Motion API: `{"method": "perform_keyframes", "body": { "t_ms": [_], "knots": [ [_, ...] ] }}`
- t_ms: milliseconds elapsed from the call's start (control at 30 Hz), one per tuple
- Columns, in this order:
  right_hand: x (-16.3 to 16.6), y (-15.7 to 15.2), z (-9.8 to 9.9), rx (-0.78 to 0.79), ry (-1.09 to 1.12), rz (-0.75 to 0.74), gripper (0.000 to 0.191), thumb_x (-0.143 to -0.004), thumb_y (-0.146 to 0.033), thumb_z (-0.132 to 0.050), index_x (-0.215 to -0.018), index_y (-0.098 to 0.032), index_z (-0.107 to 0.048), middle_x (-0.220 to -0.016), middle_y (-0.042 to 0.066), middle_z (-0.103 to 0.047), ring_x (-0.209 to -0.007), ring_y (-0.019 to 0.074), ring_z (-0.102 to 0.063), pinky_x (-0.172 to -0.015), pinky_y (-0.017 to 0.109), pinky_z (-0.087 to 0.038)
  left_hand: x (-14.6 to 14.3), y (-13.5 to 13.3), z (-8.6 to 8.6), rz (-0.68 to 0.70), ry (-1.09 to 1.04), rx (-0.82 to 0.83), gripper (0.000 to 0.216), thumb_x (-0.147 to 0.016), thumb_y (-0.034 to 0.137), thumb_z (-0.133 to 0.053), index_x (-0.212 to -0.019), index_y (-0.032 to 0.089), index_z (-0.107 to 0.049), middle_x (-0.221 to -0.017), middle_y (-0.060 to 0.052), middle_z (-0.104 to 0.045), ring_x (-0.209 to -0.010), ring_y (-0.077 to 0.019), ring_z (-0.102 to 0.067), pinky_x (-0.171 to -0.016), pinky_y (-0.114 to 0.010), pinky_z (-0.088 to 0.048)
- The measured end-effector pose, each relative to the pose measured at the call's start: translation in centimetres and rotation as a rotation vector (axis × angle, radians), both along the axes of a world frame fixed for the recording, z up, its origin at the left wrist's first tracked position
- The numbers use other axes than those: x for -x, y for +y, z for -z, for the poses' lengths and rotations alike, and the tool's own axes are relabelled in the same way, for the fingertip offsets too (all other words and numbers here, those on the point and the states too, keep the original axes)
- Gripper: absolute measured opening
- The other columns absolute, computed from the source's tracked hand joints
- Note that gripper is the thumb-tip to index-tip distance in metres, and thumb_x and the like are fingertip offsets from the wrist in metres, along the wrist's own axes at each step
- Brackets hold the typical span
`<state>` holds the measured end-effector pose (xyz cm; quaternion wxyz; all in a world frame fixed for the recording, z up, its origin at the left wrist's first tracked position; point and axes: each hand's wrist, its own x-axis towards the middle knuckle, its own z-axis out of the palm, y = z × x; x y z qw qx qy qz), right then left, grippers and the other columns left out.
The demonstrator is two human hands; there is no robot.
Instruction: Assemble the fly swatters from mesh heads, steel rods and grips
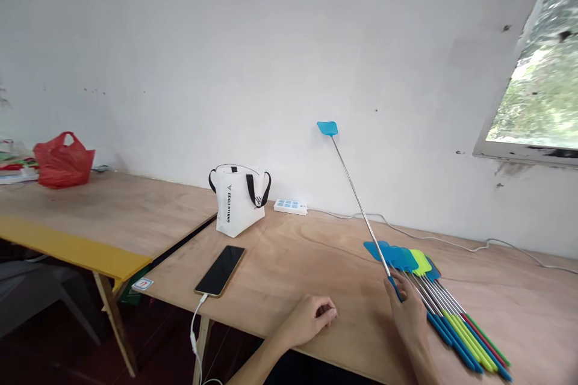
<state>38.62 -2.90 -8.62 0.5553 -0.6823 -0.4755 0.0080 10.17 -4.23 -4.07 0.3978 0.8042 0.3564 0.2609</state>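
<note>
My right hand is closed around the blue handle of a fly swatter. Its thin metal shaft is drawn out long and slants up to the left, with the blue paddle in front of the wall. Just beside and beneath that hand lies a row of fly swatters, with blue, yellow-green, red and green handles; my hand hides part of them. My left hand rests on the table near its front edge, its fingers curled in with nothing visible in them.
A phone with a white cable lies left on the wooden table. Behind it stand a white bag and a power strip. A cord runs along the wall. Another table holds a red plastic bag.
</note>
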Motion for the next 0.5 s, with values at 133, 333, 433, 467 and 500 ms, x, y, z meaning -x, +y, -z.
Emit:
{"method": "perform_keyframes", "body": {
  "t_ms": [133, 333, 433, 467, 500],
  "knots": [
    [-0.35, 0.16, 0.43, 0.072, -0.007, -0.079, 0.067, -0.078, -0.077, -0.051, -0.101, -0.018, -0.074, -0.092, 0.011, -0.071, -0.085, 0.0293, -0.064, -0.078, 0.040, -0.049, -0.05, 0.07, 0.02, -0.002, 0.022, 0.005, 0.031, -0.097, 0.035, -0.048, -0.091, 0.017, -0.072, -0.079, -0.004, -0.071, -0.072, -0.0167, -0.063, -0.069, -0.023, -0.044],
    [-0.01, -0.10, 0.18, 0.115, 0.038, -0.087, 0.062, -0.079, -0.075, -0.052, -0.104, -0.020, -0.067, -0.084, 0.008, -0.070, -0.079, 0.0274, -0.064, -0.072, 0.037, -0.047, -0.11, 0.07, -0.03, -0.004, 0.009, 0.004, 0.031, -0.096, 0.036, -0.048, -0.090, 0.016, -0.072, -0.078, -0.005, -0.071, -0.072, -0.0167, -0.063, -0.068, -0.023, -0.044],
    [0.09, -0.04, 0.12, 0.104, 0.093, -0.040, 0.060, -0.075, -0.076, -0.055, -0.099, -0.021, -0.062, -0.083, 0.006, -0.069, -0.073, 0.0250, -0.063, -0.067, 0.035, -0.046, -0.11, 0.04, 0.02, -0.006, 0.006, 0.002, 0.030, -0.095, 0.036, -0.048, -0.089, 0.017, -0.071, -0.078, -0.004, -0.070, -0.072, -0.0166, -0.063, -0.068, -0.023, -0.043],
    [0.09, 0.01, 0.12, 0.095, 0.110, -0.035, 0.059, -0.074, -0.076, -0.056, -0.095, -0.022, -0.060, -0.086, 0.007, -0.070, -0.075, 0.0251, -0.063, -0.067, 0.035, -0.047, -0.11, 0.05, 0.06, -0.006, 0.005, 0.000, 0.030, -0.096, 0.036, -0.048, -0.089, 0.017, -0.071, -0.078, -0.004, -0.070, -0.072, -0.0164, -0.063, -0.068, -0.023, -0.043],
    [0.10, 0.06, 0.13, 0.087, 0.125, -0.036, 0.058, -0.073, -0.077, -0.057, -0.092, -0.022, -0.059, -0.090, 0.008, -0.071, -0.077, 0.0258, -0.064, -0.068, 0.036, -0.047, -0.12, 0.09, 0.12, -0.006, 0.004, -0.001, 0.030, -0.096, 0.036, -0.048, -0.089, 0.017, -0.071, -0.077, -0.004, -0.070, -0.071, -0.0162, -0.062, -0.068, -0.023, -0.043]
  ]
}}
